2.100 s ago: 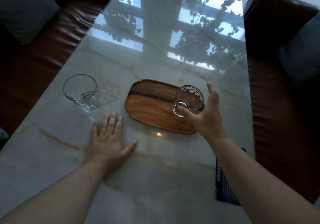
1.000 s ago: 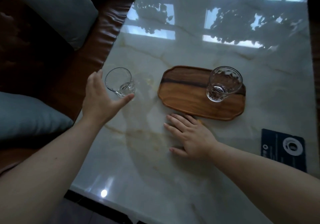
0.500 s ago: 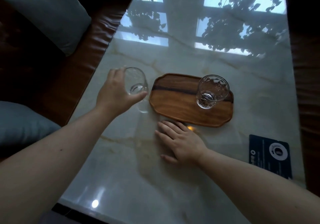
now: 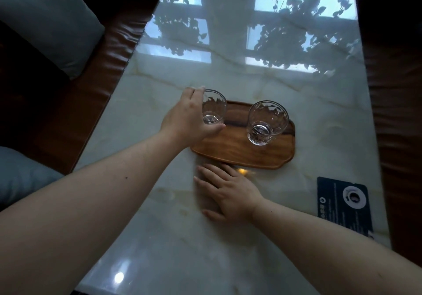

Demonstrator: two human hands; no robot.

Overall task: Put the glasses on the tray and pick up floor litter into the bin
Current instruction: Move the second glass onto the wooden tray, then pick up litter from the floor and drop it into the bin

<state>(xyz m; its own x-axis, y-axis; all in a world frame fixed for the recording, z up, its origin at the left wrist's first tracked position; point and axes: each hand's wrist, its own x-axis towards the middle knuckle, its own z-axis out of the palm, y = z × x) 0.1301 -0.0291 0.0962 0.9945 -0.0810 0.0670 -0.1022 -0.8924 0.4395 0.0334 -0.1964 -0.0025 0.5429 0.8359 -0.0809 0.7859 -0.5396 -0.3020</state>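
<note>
- Left hand (image 4: 187, 121) grip: wrapped round the plain glass (image 4: 213, 107), thumb on the near side, fingers round the far side at the rim.
- Plain glass is upright, at the left end of the wooden tray (image 4: 237, 151). Cannot tell if its base is touching the tray or just above it; the thumb hides the bottom edge.
- Right hand (image 4: 226, 192) grip: released, holding nothing. Palm flat on the counter (image 4: 251, 82), fingers spread, fingertips just short of the tray's near edge.
- Second glass (image 4: 267, 122), the faceted one: upright on the right end of the tray, nothing touching it. Well apart from the first glass, with bare wood between them.
- Tray sits mid-counter, long side across the view.
- Dark blue card (image 4: 344, 204) with a white ring graphic lies flat near the counter's right edge, to the right of the right hand and apart from the tray.
- Counter top is glossy pale marble; reflects a window grid and hanging leaves at the far end.
- Brown leather seat (image 4: 109, 66) along the left side, grey cushion (image 4: 50, 20) on it at upper left. More brown leather down the right side.
- Lighting is dim.
</note>
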